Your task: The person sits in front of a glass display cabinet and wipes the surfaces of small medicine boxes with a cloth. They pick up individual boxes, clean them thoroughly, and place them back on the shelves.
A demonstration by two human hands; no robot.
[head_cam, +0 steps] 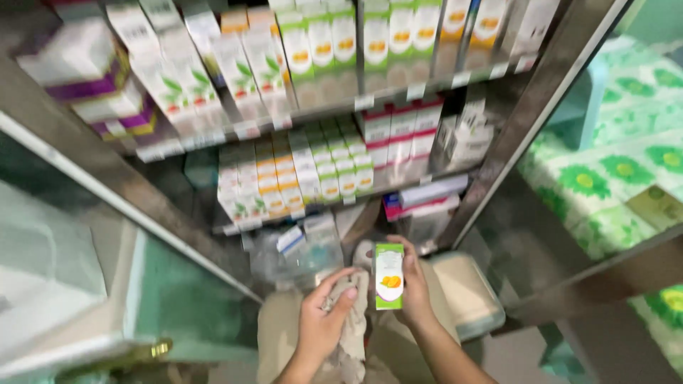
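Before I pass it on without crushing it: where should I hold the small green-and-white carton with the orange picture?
Grip the green-and-white carton across its narrow side edges, from the right, as the right hand does: it stands upright, its front panel facing the camera, and the left hand holds a crumpled cloth.

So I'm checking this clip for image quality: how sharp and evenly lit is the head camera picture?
Head view: the shelves of boxes are smeared by motion blur and stretched toward the edges; the green and white box in the right hand is the sharpest thing; the left hand on the crumpled cloth is soft; the glass door at left shows pale glare.
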